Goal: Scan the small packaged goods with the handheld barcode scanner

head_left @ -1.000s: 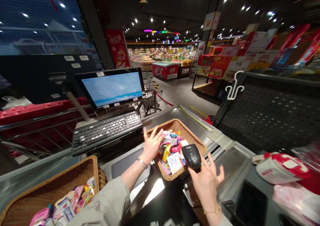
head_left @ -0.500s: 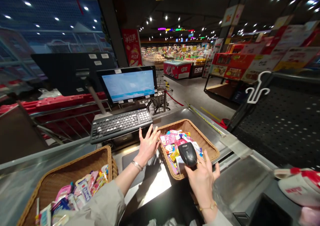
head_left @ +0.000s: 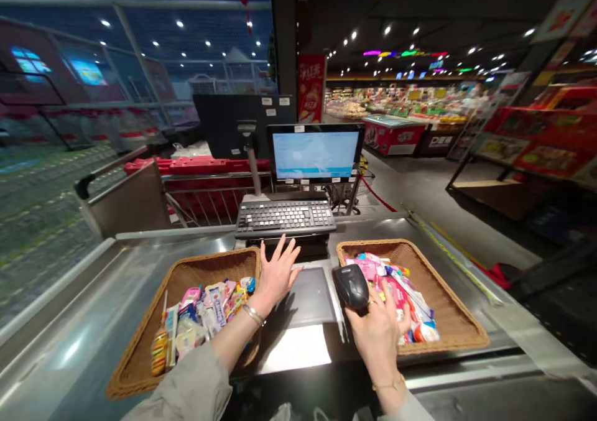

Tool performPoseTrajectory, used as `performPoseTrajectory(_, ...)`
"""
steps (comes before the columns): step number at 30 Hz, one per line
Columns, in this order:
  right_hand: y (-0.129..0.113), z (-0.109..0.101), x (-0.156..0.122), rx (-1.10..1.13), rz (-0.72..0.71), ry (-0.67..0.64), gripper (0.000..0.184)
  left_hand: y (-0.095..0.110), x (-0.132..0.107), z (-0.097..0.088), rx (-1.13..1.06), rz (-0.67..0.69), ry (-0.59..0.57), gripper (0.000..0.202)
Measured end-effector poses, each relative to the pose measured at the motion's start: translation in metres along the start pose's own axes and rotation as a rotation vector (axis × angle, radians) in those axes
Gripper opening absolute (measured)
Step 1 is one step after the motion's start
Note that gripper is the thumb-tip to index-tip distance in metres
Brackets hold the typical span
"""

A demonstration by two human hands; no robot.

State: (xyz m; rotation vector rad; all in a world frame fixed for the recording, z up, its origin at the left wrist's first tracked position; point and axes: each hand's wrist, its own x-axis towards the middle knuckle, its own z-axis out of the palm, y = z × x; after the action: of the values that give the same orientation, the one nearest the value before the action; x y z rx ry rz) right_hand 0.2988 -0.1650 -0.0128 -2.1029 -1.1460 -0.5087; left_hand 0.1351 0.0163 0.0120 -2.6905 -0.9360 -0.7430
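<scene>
My right hand is wrapped around a black handheld barcode scanner, held over the left part of the right wicker basket. Small colourful packets lie in that basket, partly covered by the scanner and my fingers. With fingers spread and nothing in it, my left hand hovers by the right rim of the left wicker basket. This basket holds several packaged small goods. Between the two baskets, a flat grey plate is set into the counter.
A black keyboard stands behind the plate, in front of a lit monitor. The metal counter runs to both sides. Beyond it are a metal railing, red crates and a store aisle.
The view has turned left, so the baskets and monitor appear further right. My left hand has gone from the right basket's rim to beside the left basket. The scanner stays in my right hand.
</scene>
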Motion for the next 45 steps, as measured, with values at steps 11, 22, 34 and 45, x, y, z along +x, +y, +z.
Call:
performPoseTrajectory(11, -0.051, 0.031, -0.001, 0.096, -0.16, -0.11, 0.029, -0.064, -0.071, -0.017, 0.098, -0.211, -0.079, 0.047)
performPoseTrajectory(22, -0.078, 0.057, -0.009, 0.164, -0.241, -0.17, 0.023, -0.121, -0.134, -0.025, 0.133, -0.367, -0.238, 0.043)
performPoseTrajectory(34, -0.085, 0.07, -0.008, 0.188, -0.257, -0.196, 0.021, -0.164, -0.174, -0.017, 0.167, -0.304, -0.424, 0.04)
performPoseTrajectory(45, -0.08, 0.072, -0.001, 0.17, -0.236, -0.175, 0.026, -0.187, -0.167, 0.0, 0.116, -0.053, -0.569, 0.023)
